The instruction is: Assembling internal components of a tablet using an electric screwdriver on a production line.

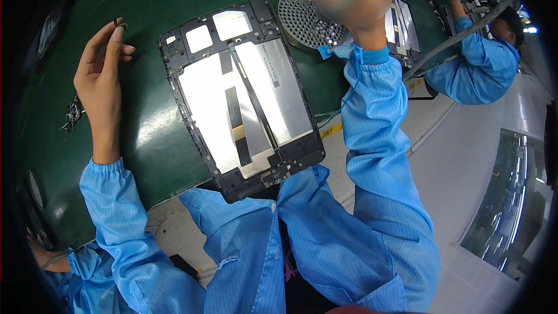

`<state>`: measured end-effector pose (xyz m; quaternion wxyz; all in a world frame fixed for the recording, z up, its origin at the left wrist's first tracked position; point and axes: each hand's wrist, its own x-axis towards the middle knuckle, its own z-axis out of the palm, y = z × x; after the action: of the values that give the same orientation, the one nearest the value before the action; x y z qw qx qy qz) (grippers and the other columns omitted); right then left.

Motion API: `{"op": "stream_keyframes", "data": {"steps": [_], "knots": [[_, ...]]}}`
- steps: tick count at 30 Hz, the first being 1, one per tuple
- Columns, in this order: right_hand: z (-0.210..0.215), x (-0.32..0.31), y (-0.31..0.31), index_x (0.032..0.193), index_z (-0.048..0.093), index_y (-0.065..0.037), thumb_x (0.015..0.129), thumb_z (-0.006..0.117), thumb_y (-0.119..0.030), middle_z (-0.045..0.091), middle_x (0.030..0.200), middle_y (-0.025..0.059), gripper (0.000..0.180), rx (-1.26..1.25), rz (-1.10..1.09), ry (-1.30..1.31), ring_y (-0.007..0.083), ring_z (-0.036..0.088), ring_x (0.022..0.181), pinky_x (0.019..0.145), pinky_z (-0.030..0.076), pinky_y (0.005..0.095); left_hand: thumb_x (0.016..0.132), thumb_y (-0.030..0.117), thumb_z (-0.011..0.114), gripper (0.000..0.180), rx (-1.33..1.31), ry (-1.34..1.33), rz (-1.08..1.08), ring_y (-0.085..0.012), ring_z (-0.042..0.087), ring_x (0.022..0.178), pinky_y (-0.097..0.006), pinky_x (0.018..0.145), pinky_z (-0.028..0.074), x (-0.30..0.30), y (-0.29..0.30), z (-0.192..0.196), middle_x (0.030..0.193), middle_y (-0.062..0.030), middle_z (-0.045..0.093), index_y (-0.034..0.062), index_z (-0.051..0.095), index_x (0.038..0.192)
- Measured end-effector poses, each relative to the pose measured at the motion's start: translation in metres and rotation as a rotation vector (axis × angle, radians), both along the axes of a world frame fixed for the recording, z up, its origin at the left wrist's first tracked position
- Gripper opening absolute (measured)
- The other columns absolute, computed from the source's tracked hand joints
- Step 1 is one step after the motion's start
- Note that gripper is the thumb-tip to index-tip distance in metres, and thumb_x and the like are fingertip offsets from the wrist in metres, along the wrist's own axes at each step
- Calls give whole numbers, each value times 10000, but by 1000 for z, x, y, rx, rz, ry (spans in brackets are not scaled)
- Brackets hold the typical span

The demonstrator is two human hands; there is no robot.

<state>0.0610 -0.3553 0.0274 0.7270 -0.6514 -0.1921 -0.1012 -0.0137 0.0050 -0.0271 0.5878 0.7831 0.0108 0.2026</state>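
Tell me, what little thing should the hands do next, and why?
Maybe the left hand should put its small dark piece down on the green table, beside the dark tangle. It pinches that piece between thumb and finger, and the lower end of the opened tablet sticks out past the table edge, so a free hand could help steady it.

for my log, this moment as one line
left hand: pinching small dark piece; right hand: blurred, grip unclear; tablet housing: overhanging green table
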Motion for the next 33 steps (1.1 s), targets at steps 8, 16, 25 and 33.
{"op": "stream_keyframes", "data": {"steps": [8, 16, 25, 33], "knots": [[3, -2, 0, 984, 655, 86, 965, 628, -129, 640, 707, 112, 217, 29, 2, 10, 148, 553, 469, 461, 471, 276, 1029, 188, 663, 333, 75, -10, 12, -108, 676, 889, -252, 805, 547, 0, 0, 4, 1132, -85, 730, 36, 674, 1325], [3, -4, 0, 974, 655, 82, 965, 629, -131, 638, 703, 112, 214, -13, -3, 0, 150, 550, 458, 458, 471, 277, 1023, 206, 676, 322, 68, 13, 6, -104, 668, 880, -249, 804, 531, -1, -1, 2, 1157, -76, 719, 10, 680, 1279], [5, -5, 6, 1005, 659, 74, 961, 643, -144, 629, 673, 98, 223, -4, -57, 2, 147, 554, 464, 458, 472, 277, 1017, 204, 686, 317, 53, 24, -20, -96, 648, 875, -234, 781, 505, 0, 0, 4, 1119, -52, 715, 21, 688, 1276], [10, -1, 11, 1070, 655, 74, 979, 615, -203, 603, 622, 82, 294, -47, -38, -3, 133, 530, 454, 441, 438, 266, 969, 216, 737, 263, 42, 140, -91, -98, 647, 900, -241, 822, 505, -3, 0, 19, 1050, -38, 754, 35, 772, 1155]]}}
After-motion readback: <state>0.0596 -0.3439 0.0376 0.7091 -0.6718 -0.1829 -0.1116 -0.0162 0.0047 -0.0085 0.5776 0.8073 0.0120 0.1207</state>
